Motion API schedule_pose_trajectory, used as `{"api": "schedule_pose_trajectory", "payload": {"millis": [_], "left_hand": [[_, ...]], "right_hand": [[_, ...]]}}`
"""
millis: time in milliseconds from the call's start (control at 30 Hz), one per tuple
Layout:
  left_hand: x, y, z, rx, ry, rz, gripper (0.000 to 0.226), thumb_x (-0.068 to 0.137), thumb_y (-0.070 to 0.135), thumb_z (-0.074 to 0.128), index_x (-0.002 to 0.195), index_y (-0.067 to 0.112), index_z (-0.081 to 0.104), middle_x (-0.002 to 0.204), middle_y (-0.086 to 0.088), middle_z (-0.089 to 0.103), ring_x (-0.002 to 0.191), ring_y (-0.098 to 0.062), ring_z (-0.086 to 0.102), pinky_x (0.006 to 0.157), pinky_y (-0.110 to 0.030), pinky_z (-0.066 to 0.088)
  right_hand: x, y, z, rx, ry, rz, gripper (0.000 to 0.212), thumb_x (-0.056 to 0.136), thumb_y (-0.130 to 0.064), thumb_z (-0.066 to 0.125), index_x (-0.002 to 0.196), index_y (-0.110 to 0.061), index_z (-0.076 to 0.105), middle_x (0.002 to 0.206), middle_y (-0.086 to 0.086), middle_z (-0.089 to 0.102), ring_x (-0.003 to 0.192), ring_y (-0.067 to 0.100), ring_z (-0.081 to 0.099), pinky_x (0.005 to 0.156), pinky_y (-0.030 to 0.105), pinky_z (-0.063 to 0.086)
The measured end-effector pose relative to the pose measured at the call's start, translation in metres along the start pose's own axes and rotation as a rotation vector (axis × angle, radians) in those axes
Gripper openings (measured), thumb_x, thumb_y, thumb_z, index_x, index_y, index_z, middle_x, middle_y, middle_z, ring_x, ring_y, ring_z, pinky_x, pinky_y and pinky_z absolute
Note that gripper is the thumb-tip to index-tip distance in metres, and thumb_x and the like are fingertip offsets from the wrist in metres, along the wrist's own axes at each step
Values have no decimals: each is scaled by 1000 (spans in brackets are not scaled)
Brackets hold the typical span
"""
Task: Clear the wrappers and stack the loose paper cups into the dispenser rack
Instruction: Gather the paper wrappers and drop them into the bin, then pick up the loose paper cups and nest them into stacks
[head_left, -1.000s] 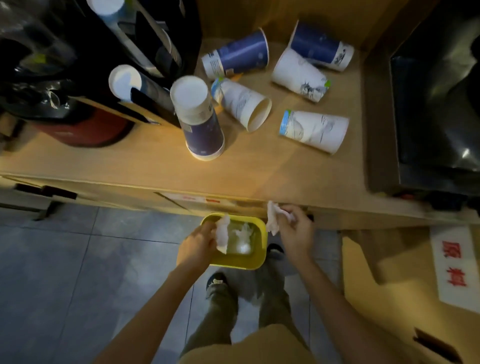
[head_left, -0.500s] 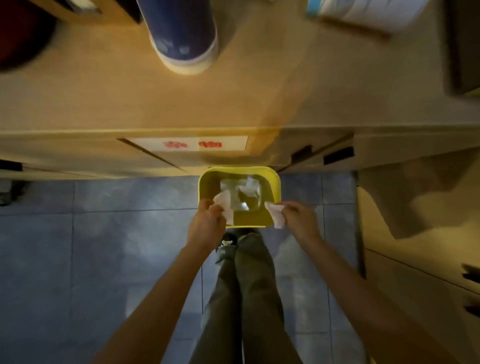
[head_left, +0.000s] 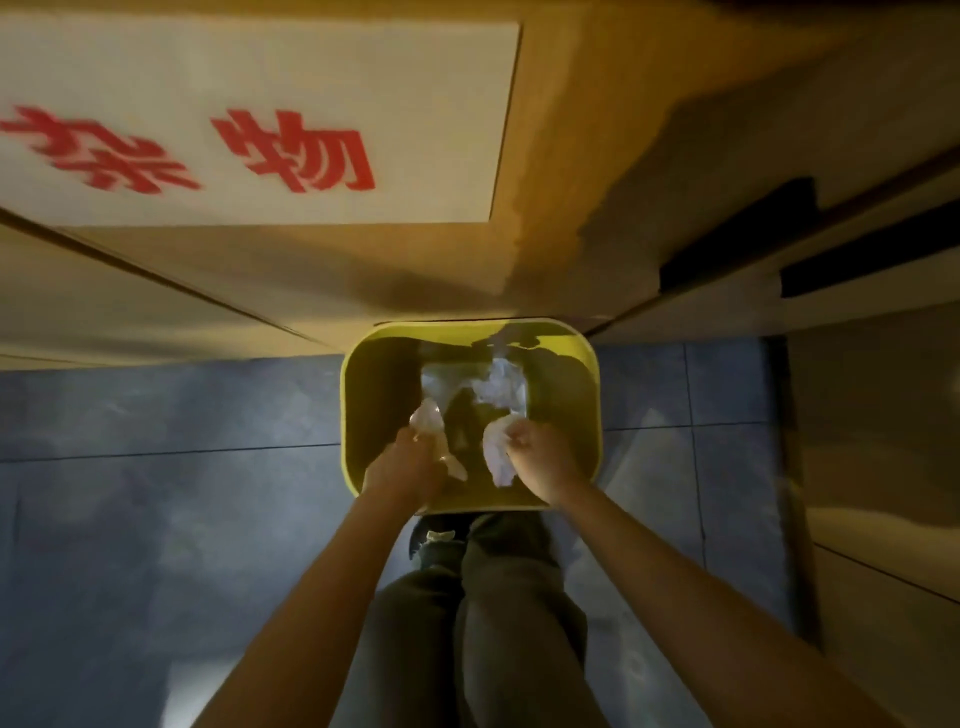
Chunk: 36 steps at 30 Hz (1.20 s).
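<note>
Label (head_left: 249, 119): a white sheet with red characters is sitting on the wooden cabinet front (head_left: 561, 156), upper left.
Floor (head_left: 156, 441): grey-blue tiles are running under everything.
Left hand (head_left: 402, 470): fingers are curling closed around a clear crumpled wrapper (head_left: 428, 418), holding it over the bin's near-left side.
Yellow bin (head_left: 353, 415): it is standing against the cabinet base, with pale scraps (head_left: 493, 387) lying at its bottom.
Right hand (head_left: 540, 457): fingers are pinching shut on a white wrapper (head_left: 496, 454), which is dangling inside the bin's rim.
Cups: out of view.
</note>
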<state>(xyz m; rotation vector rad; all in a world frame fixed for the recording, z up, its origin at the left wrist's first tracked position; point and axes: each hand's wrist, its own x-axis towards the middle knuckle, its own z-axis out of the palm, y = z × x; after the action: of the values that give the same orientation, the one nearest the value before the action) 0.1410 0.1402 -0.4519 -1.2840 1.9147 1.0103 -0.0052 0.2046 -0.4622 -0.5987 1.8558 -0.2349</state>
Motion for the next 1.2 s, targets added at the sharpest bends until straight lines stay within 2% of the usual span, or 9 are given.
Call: {"api": "schedule_pose_trajectory", "payload": {"millis": [200, 333, 433, 533, 600, 700, 800, 1000, 1200], "left_hand": [[9, -20, 3, 108, -88, -9, 55, 93, 34, 44, 141, 18, 24, 138, -16, 41, 124, -34, 44, 102, -45, 41], [-20, -3, -25, -54, 88, -9, 39, 94, 28, 40, 128, 11, 46, 128, -15, 53, 113, -30, 53, 95, -44, 47], [-58, 17, -53, -101, 234, 16, 29, 93, 23, 44, 116, 9, 55, 118, -14, 59, 104, -31, 58, 87, -40, 49], [-102, 37, -89, -24, 288, 31, 25, 94, 22, 42, 108, 6, 55, 108, -16, 63, 96, -32, 61, 80, -38, 50], [-131, 51, -117, 136, 322, 61, 22, 94, 19, 39, 102, 5, 55, 102, -15, 64, 91, -32, 62, 76, -37, 49], [-173, 71, -161, 260, 399, 106, 19, 93, 17, 39, 98, 6, 54, 102, -13, 63, 90, -33, 62, 74, -36, 46], [-217, 87, -202, 234, 478, 122, 22, 93, 21, 39, 102, 9, 55, 105, -11, 63, 93, -33, 61, 72, -35, 45], [-291, 121, -285, 83, 647, 204, 22, 92, 26, 43, 100, 11, 58, 104, -14, 66, 95, -37, 61, 73, -39, 47], [-310, 163, -345, 0, 850, 344, 21, 93, 22, 43, 99, 10, 60, 98, -14, 67, 89, -36, 61, 66, -36, 43]], "right_hand": [[11, 4, -6, -126, -66, -50, 52, 92, -11, 45, 142, -15, 32, 149, 10, 35, 124, 29, 48, 92, 36, 45], [-12, -12, -23, -88, 30, -73, 41, 92, -16, 48, 132, -10, 44, 133, 16, 52, 102, 27, 57, 74, 31, 44], [-42, -40, -41, -89, 80, -103, 18, 92, -15, 46, 100, -6, 60, 99, 15, 64, 94, 31, 58, 75, 34, 43], [-82, -71, -62, -168, 111, -162, 23, 90, -14, 43, 67, -15, 48, 65, 4, 50, 71, 26, 51, 62, 36, 39], [-113, -93, -77, -254, 139, -214, 26, 91, -15, 43, 65, -16, 43, 58, 1, 43, 61, 23, 45, 56, 32, 33], [-163, -129, -106, -324, 186, -315, 28, 94, -16, 40, 67, -13, 48, 60, 5, 48, 55, 21, 42, 50, 29, 28], [-217, -165, -138, -468, 276, -401, 27, 96, -22, 36, 94, -5, 57, 84, 12, 61, 78, 30, 58, 58, 30, 34], [-298, -215, -203, -441, 562, -528, 24, 96, -25, 40, 90, -9, 56, 68, 10, 59, 58, 28, 56, 40, 27, 24], [-328, -259, -260, -225, 737, -637, 18, 92, -19, 48, 90, -9, 63, 86, 14, 71, 79, 33, 64, 58, 32, 39]]}}
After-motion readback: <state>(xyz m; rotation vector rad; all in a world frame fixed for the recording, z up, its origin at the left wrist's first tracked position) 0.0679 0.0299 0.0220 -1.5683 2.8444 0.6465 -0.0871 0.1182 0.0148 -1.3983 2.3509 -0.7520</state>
